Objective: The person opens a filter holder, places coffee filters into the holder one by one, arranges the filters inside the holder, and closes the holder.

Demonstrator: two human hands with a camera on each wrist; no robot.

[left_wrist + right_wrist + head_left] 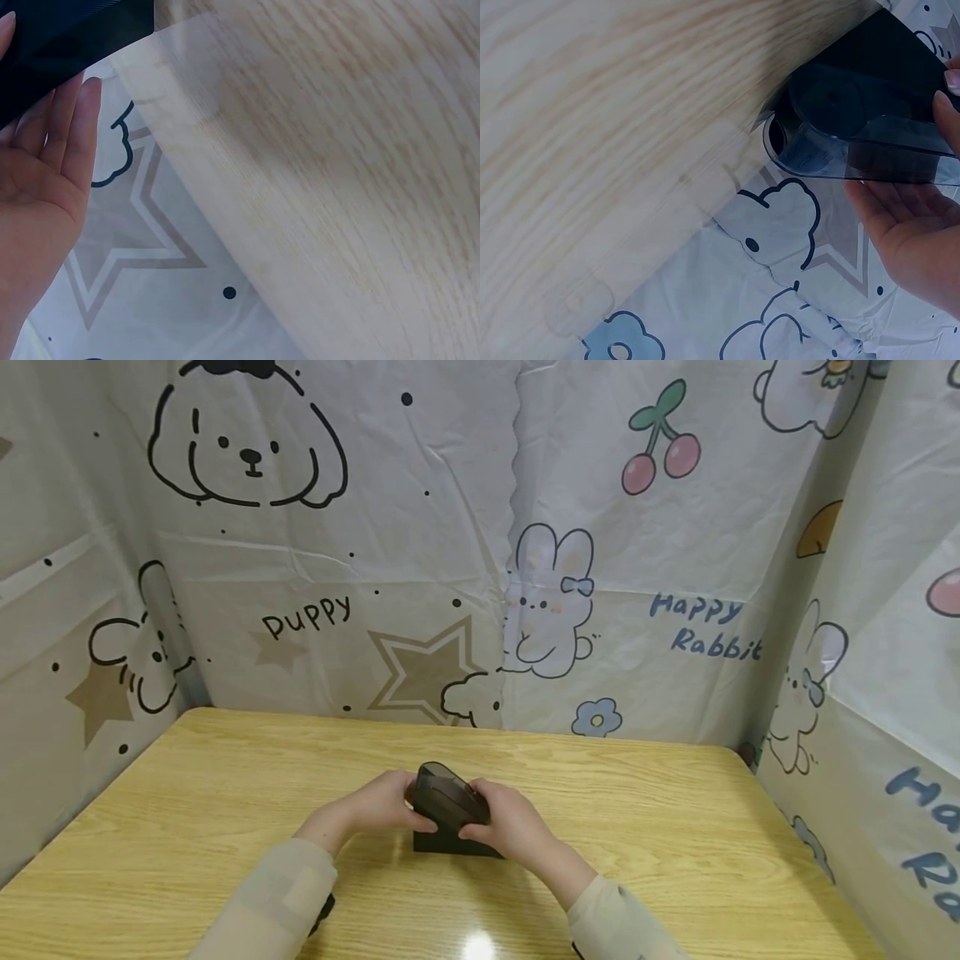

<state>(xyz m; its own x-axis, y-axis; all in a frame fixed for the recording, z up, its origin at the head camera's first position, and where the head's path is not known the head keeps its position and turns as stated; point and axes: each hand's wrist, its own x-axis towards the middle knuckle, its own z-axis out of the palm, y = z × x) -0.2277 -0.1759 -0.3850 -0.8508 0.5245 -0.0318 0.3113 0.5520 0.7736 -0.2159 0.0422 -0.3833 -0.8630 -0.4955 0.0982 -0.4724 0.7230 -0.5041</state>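
A smoky see-through plastic cover (448,797) with rounded ends is held tilted, close over a black box-like base (457,843) on the table. The left hand (378,803) grips its left end, thumb in front and fingers behind. At the other end, the right hand (510,818) holds it the same way. In the left wrist view, straight fingers of the left hand (52,157) lie along the black base (75,52). The right wrist view shows the clear rounded end of the cover (817,150), with the right hand (915,232) behind and its thumb on the near side.
The wood-grain table (637,827) extends on both sides of the hands. Beyond its back edge hangs a pale printed cloth (420,552) with cartoon animals and lettering. More cloth closes in the left and right sides. A bright light spot (477,946) reflects near the front.
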